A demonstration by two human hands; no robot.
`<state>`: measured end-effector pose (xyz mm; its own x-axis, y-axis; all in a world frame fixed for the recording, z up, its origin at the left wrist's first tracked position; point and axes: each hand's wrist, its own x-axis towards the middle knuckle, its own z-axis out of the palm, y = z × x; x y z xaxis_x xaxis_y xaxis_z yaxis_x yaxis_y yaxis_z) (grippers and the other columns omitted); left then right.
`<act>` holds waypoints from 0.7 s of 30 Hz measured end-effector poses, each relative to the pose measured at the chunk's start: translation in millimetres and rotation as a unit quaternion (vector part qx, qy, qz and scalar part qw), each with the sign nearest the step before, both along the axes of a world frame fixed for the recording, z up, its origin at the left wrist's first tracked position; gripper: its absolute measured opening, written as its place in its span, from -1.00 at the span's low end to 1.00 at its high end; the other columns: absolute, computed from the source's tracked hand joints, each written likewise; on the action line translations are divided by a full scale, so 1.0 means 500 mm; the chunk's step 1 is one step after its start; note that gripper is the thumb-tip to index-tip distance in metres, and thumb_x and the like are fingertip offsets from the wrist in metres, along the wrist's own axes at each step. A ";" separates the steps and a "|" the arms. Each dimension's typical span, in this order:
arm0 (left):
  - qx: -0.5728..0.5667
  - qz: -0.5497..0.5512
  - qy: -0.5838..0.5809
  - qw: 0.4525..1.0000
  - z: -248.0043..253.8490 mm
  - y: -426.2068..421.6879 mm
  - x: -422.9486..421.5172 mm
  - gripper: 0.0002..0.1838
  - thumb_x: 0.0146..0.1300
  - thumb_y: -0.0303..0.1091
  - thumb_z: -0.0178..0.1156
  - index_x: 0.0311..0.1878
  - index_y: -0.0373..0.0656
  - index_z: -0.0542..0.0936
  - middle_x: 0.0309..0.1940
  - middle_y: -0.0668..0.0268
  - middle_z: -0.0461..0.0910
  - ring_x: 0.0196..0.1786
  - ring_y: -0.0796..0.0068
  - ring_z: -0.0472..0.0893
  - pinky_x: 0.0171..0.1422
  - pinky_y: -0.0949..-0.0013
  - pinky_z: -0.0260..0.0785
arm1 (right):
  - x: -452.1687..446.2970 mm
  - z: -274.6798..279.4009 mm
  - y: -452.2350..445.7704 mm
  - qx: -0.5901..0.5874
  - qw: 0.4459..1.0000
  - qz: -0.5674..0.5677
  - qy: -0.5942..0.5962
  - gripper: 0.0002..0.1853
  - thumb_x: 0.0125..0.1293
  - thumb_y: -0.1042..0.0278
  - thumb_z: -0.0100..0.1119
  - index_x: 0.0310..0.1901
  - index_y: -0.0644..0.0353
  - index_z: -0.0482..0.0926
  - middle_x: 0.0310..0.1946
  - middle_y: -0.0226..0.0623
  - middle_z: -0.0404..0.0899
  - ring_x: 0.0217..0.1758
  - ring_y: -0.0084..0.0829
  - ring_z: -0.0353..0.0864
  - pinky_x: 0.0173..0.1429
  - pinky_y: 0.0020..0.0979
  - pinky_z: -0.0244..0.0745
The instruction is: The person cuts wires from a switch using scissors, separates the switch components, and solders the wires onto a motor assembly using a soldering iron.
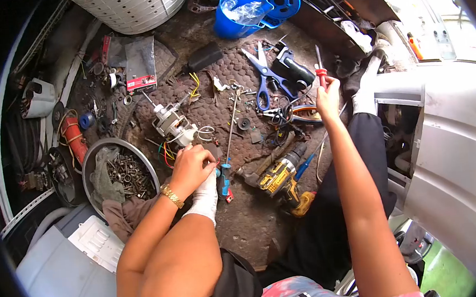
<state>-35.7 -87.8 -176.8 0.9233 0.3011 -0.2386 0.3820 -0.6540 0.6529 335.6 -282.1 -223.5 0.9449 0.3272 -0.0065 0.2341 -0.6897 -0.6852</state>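
My right hand (328,95) is closed round the red handle of a screwdriver (320,72), its shaft pointing up and away. Over my white-socked foot, my left hand (191,167) has its fingers bent together beside a small motor (171,123) with coloured wires; what they hold, if anything, is hidden. Right of that foot lies a long screwdriver with a blue handle (225,179). Blue-handled scissors (266,76), pliers (302,114) and a black cylindrical part (292,67) lie near my right hand. A yellow drill (285,181) rests between my legs.
A metal bowl of bolts (89,181) stands at the left. At the back are a blue bucket (228,25) and a perforated white drum (134,9). A metal tool tray (369,7) is at upper right, a white appliance panel (459,149) at right.
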 end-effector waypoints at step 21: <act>-0.572 0.297 -0.126 0.754 0.067 0.028 0.000 -0.85 0.55 -0.25 0.04 -0.07 -0.13 0.47 -0.51 0.52 0.33 -0.44 0.72 0.30 -0.22 0.56 0.23 | -0.364 0.154 0.195 0.244 0.887 0.373 0.118 -0.61 0.14 0.36 0.48 0.03 0.13 0.67 -0.13 -0.27 0.69 -0.07 -0.34 0.63 -0.01 -0.29 0.52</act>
<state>-35.5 -73.6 -143.4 0.7664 0.4093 -0.4951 0.1552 0.6299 0.7610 153.5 -184.4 -146.5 0.4560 0.8791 0.1389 0.3107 -0.0109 -0.9505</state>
